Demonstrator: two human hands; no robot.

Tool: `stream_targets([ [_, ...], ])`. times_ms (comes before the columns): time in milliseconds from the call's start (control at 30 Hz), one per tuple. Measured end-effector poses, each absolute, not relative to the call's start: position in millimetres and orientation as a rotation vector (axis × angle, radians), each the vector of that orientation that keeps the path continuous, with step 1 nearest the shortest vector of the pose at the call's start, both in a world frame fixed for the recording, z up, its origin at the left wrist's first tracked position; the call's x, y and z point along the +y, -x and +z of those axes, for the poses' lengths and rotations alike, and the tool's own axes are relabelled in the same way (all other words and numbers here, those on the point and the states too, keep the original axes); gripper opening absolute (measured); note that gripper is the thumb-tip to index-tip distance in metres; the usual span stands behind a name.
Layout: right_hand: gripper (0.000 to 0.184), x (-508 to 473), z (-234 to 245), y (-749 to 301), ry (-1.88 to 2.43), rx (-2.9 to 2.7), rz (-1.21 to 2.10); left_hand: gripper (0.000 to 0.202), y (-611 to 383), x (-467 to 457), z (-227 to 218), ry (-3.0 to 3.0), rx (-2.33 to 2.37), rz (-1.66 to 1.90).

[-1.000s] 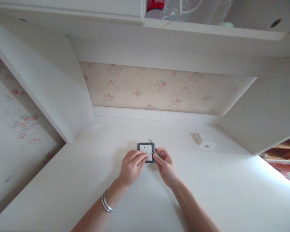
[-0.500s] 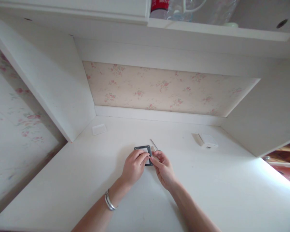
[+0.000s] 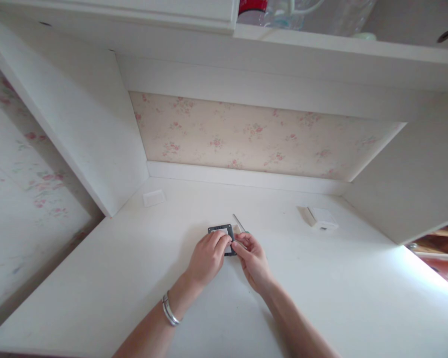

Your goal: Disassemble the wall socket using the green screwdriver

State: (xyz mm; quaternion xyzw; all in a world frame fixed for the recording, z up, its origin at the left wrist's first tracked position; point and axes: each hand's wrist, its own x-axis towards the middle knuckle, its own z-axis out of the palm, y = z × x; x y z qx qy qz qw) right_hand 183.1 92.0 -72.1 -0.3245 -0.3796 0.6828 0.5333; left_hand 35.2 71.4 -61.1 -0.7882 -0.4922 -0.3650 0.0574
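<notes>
A small dark grey, square-framed device with a pale middle is between my hands, over the white desktop. My left hand lies across it, with closed fingers covering much of its face. At its right edge my right hand is closed, with thumb and fingers pinching the border. The fingertips of both hands meet there, and any tiny part between them is too small to make out. Just beyond the right fingers a thin metal shaft, like a screwdriver's, points away, its near end hidden. A small beige piece shows beside it.
A white box-like piece sits at the right rear of the desk. Toward the left rear lies a flat white rectangular piece. Side panels and an overhead shelf holding bottles enclose the desk.
The view has shifted slightly. Both hands keep nearly the same hold on the dark device, with only small fingertip movement.
</notes>
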Motion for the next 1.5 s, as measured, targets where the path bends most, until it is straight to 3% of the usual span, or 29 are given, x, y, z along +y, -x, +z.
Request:
stream_targets([
  [433, 0.033, 90, -72, -180, 0.889, -1.056, 1.472, 0.017, -34, 72, -66, 2.435, -1.556, -1.137],
  [967, 0.025, 83, -76, -181, 1.133, -1.499, 1.141, 0.019, -36, 76, -72, 2.454, -1.627, -1.281],
  [1133, 0.024, 81, -73, -183, 1.115, -1.569, 1.160, 0.019, -37, 76, -71, 2.403, -1.630, -1.327],
  [1500, 0.045, 83, -66, -184, 0.989, -1.302, 1.500, 0.020, -36, 76, -71, 2.396, -1.617, -1.335],
])
